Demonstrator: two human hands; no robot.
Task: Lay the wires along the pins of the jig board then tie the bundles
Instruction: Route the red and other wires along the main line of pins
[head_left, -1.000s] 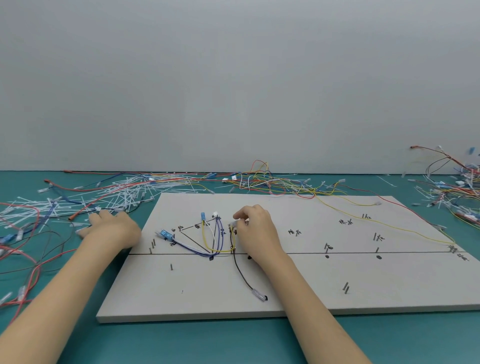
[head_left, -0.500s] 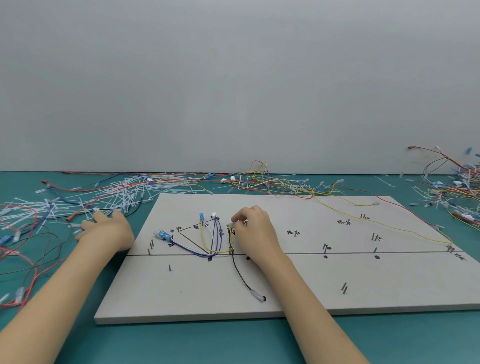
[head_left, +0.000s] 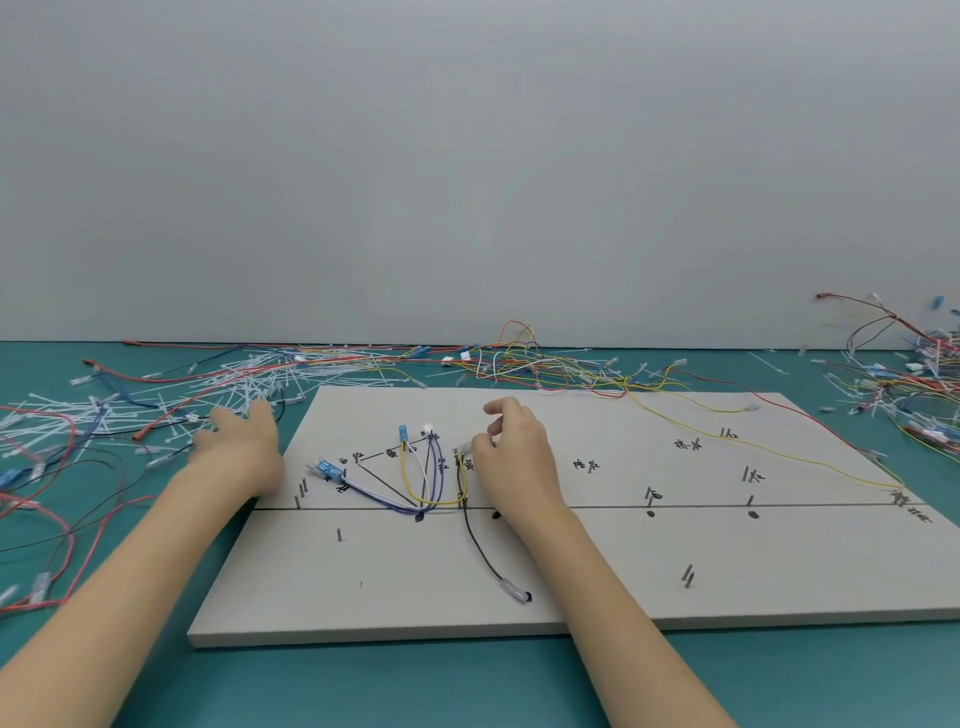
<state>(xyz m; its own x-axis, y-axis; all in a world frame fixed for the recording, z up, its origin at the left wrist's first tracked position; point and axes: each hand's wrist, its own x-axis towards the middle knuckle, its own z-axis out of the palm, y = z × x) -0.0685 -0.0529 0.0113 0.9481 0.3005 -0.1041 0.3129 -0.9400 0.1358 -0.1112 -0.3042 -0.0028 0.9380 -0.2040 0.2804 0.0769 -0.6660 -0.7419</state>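
Observation:
The pale jig board (head_left: 571, 561) lies in front of me with short metal pins and hand-written marks. Yellow wires (head_left: 410, 483), purple wires (head_left: 384, 501) and a black wire (head_left: 475, 540) run between pins left of centre, ending in blue connectors (head_left: 327, 469) and a clear connector (head_left: 511, 592). My right hand (head_left: 511, 457) pinches the small white wire end (head_left: 464, 447) at the top of the black and yellow wires, index finger raised. My left hand (head_left: 241, 441) reaches off the board's left edge, fingers stretched onto the white cable ties (head_left: 156, 400).
Loose wires (head_left: 519, 364) are tangled behind the board, with another heap (head_left: 909, 374) at the far right. A long yellow wire (head_left: 779, 447) crosses the board's right half. Red and black wires (head_left: 52, 519) sprawl on the teal table at the left.
My left hand has slid up and right along the ties, toward the board's back left corner. My right hand stays at the wire end, with its index finger lifted.

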